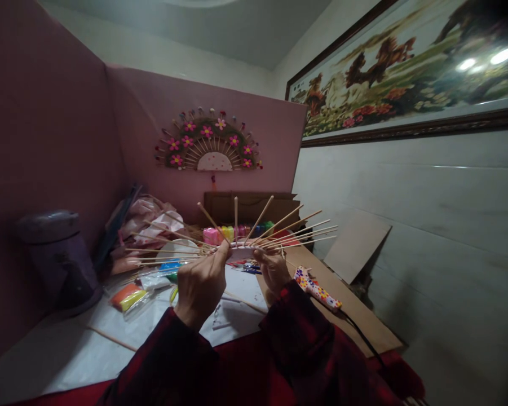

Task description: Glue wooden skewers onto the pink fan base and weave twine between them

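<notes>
Between my hands I hold up a stick fan frame, a pale half-round base with several thin wooden sticks spreading from it like rays. My left hand pinches its left end, thumb on top. At the right end, my right hand grips the base with thumb and curled fingers. The base is tilted nearly edge-on, so its flat face is mostly hidden. Just right of my right hand lies a flower-patterned glue gun, its black cord trailing toward me. Loose sticks rest on the white table covering.
A finished-looking fan with pink flowers hangs on the pink panel. A purple flask stands at left, near bagged coloured clay. Colourful packets lie behind the frame. A brown board is at right, below a framed horse picture.
</notes>
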Demonstrator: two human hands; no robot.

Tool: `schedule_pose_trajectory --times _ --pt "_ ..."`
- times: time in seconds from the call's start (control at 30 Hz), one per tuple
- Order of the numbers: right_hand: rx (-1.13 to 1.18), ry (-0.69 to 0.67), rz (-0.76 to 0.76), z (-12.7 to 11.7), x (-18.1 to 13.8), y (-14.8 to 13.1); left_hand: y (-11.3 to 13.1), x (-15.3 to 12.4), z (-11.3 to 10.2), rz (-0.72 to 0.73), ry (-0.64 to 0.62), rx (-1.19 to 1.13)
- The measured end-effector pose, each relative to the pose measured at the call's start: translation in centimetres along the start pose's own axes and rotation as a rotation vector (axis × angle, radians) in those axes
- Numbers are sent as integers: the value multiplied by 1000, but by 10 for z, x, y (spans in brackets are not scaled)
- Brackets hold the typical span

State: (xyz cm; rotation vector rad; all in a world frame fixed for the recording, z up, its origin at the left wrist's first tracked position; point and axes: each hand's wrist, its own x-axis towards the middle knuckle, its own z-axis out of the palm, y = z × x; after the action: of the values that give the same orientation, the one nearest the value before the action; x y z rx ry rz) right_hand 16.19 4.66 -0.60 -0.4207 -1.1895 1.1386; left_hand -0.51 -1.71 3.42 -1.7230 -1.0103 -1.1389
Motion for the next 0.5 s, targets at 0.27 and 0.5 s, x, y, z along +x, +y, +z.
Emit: schedule_pose_trajectory --times 0.27,0.5 --pt "-68 -82 22 -4 0 -3 -2 -2 -1 -84 -61 -138" --pt "-65 -80 7 -3 0 -5 -2 -1 -1 -104 -40 -141"
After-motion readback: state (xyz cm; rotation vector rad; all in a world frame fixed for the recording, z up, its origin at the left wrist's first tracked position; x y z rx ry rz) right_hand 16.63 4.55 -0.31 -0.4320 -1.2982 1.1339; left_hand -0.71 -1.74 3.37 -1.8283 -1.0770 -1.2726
